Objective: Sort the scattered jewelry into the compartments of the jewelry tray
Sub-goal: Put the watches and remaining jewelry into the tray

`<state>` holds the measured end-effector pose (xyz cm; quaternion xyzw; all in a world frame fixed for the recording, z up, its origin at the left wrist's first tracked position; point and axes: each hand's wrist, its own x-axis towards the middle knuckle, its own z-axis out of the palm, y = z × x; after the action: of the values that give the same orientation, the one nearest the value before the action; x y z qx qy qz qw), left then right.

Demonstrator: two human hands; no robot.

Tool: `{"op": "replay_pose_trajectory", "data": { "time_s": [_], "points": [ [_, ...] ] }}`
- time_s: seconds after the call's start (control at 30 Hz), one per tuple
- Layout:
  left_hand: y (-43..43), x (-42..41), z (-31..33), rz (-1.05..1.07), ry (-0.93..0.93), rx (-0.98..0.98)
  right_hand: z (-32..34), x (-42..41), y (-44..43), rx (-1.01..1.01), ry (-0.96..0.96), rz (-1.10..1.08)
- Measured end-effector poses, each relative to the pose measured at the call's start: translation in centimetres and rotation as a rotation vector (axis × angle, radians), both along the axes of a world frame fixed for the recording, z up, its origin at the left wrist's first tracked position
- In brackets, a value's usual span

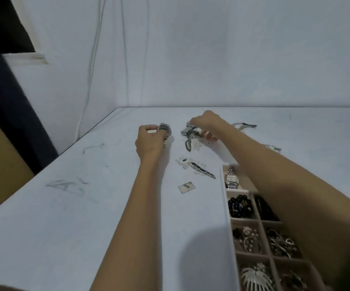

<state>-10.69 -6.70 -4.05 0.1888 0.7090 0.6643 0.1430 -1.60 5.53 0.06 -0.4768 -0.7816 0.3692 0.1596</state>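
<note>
Pale blue-white table (pixel 86 206) fills the lower part of the frame and meets a plain wall (pixel 212 49) of much the same colour. A dark opening is cut off by the upper left corner. Two bare forearms reach from the bottom edge toward the centre of the frame.

The left hand (pixel 149 141), just left of centre, pinches a dark-faced watch (pixel 165 129) between its thumb and curled fingers. The watch's band drops behind the fingers and is mostly hidden.

The right hand (pixel 206 124), just right of centre, bends down over a pile of jewelry (pixel 189 133) on the table. Its fingers (pixel 210 137) curl toward the pile, but blur makes it impossible to tell whether they hold any piece.

Below the pile lie a long dark hair clip (pixel 202 170), resting across some pale pieces, and a small flat square piece (pixel 186 187). A thin chain (pixel 243 124) shows past the right wrist, partly hidden by it.

The jewelry tray (pixel 225 206) sits in the lower right corner, cut off by the bottom edge and largely covered by the right forearm. Its top compartment holds a silver watch (pixel 231 179). The compartment below that holds black beads (pixel 240 206). The compartments nearer the bottom edge hold tangled dark and silver pieces too blurred to name.
</note>
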Motion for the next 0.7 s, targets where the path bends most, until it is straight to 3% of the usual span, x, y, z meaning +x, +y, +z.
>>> {"op": "replay_pose_trajectory", "data": {
  "time_s": [0.3, 0.57, 0.7],
  "points": [
    [0.6, -0.8, -0.3, -0.014, -0.026, 0.020, -2.2, -3.9, 0.6, 0.268, -0.217, -0.097],
    [0.6, -0.8, 0.2, -0.028, -0.099, 0.019, -2.1, -5.2, 0.7, 0.233, -0.065, -0.028],
    [0.6, -0.8, 0.4, -0.070, -0.149, 0.044, -1.2, -4.4, 0.2, 0.000, 0.115, -0.006]
  ]
}}
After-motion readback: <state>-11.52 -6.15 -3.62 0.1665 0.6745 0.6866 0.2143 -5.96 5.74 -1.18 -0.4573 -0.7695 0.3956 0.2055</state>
